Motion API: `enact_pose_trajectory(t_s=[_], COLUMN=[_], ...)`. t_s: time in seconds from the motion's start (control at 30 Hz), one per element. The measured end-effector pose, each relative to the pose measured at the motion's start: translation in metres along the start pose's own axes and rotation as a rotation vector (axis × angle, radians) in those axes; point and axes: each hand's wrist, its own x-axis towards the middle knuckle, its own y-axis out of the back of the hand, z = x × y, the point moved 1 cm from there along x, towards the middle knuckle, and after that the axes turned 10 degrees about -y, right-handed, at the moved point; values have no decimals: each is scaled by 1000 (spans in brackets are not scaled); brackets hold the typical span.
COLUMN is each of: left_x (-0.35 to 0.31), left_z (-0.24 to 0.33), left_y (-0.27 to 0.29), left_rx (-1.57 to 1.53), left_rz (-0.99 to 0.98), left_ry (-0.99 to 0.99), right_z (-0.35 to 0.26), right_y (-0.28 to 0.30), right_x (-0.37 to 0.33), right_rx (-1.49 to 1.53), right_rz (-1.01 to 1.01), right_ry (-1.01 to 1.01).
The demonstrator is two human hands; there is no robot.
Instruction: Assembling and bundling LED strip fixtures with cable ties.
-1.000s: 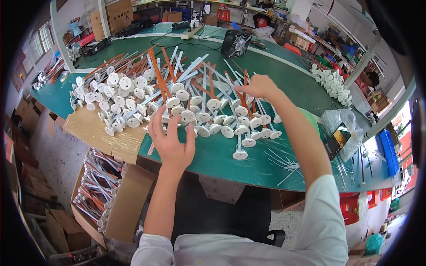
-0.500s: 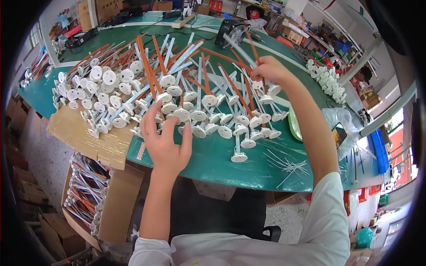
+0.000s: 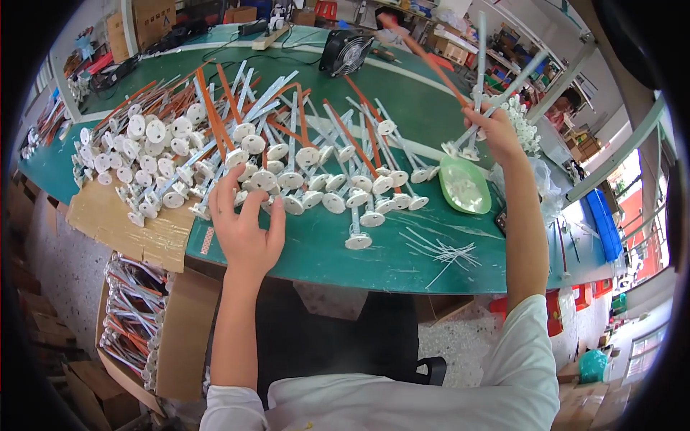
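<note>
Several orange and pale grey strips with round white disc ends (image 3: pixel 471 152) stick up and out from my right hand (image 3: pixel 496 133), whose fingers are closed round them. They are held above the table's right side, by a pale green dish (image 3: pixel 463 187). My left hand (image 3: pixel 248 233) rests at the front of a large pile of similar disc-ended strips (image 3: pixel 309 155), its fingers spread and bent against the white discs. No disc is plainly gripped in it. One disc-ended piece (image 3: pixel 358 239) lies nearest the table's front edge.
A small bunch of thin white ties (image 3: pixel 449 253) lies at the front right. Beneath the left edge stands an open carton (image 3: pixel 183 330) full of strips. A black fan (image 3: pixel 346 52) sits at the back; flat cardboard (image 3: pixel 129 223) covers the table's left corner.
My right hand has carried its strips rightward off the pile, toward the green dish, which now shows more fully. My left hand stays at the pile's front. The view has shifted slightly.
</note>
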Motion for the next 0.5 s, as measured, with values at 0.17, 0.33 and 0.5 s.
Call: enact_pose_trajectory(t_s=[0.17, 0.33, 0.5], left_x=[-1, 0, -3], left_z=[-2, 0, -1], left_y=[-1, -3, -6], left_rx=[16, -14, -60], left_rz=[-25, -12, -26], left_ry=[12, -2, 16], right_z=[24, 46, 60], right_y=[-12, -49, -58], right_x=[31, 67, 97], right_rx=[121, -94, -175], right_rz=[82, 264, 365], right_ry=[133, 89, 76])
